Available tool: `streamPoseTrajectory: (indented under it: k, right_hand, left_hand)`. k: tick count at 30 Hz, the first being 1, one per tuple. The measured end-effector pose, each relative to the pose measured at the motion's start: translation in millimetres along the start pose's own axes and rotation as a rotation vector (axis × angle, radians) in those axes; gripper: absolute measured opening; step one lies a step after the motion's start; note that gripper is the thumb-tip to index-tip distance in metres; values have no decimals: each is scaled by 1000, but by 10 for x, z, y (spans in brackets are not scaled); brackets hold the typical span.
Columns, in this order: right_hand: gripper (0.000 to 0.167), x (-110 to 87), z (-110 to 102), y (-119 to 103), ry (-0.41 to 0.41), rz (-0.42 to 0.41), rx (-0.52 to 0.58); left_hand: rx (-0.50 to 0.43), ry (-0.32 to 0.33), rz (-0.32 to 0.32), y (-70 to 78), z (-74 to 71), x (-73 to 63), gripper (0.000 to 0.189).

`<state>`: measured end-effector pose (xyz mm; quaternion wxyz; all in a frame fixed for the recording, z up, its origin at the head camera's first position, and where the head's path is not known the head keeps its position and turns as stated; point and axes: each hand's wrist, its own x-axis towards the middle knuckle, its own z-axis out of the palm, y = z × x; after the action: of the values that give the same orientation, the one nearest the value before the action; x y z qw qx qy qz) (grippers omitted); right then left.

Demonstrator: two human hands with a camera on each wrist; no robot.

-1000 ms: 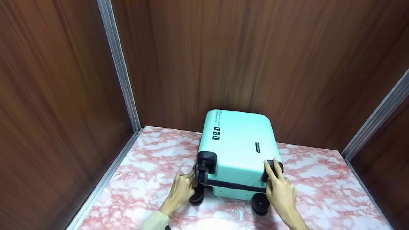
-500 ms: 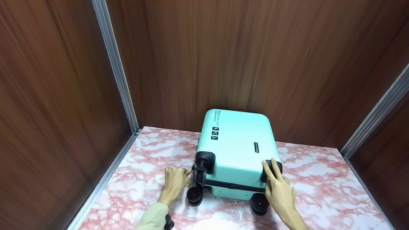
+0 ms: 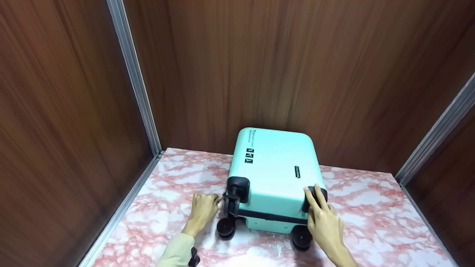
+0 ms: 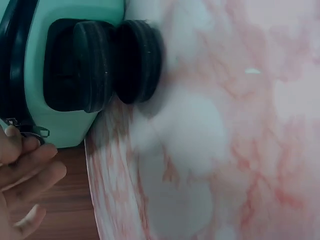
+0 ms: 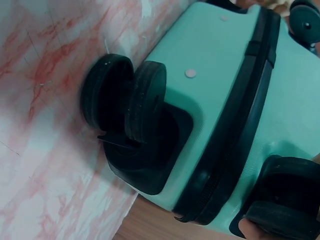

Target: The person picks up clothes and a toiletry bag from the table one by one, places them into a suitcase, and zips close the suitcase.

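A mint-green hard-shell suitcase (image 3: 276,163) lies flat, its wheeled end facing me. Black wheels (image 3: 226,227) stick out at its corners, and a dark zipper band (image 3: 272,216) runs across that end. At the suitcase's left side is my left hand (image 3: 202,210); in the left wrist view its thumb and index finger pinch a small zipper pull (image 4: 34,136) at the band. My right hand (image 3: 326,224) rests on the near right black corner and wheel, with two fingers stretched over it. The right wrist view shows only a fingertip (image 5: 250,230) against that wheel.
The suitcase lies on a pink-and-white marbled tabletop (image 3: 371,207), near the brown wood-grain back panel (image 3: 274,74). Side panels (image 3: 66,111) with metal corner strips (image 3: 135,74) enclose the surface left and right.
My left hand has shifted left, slightly away from the suitcase's side, mostly in the first half second. The right hand keeps its place on the corner. The suitcase stays put.
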<state>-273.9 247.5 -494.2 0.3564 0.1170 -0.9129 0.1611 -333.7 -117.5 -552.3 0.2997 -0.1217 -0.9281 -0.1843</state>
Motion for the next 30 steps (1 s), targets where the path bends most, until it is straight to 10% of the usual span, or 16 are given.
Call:
streamPoseTrajectory:
  k: [10,30]
  right_hand:
    - [56,40,-38,0,-62,27,15]
    - [40,47,-372,430,19,33,159]
  left_hand:
    - [-26,-87,119,68,-85,4,34]
    - [-12,155,154,-131,-613,163,11]
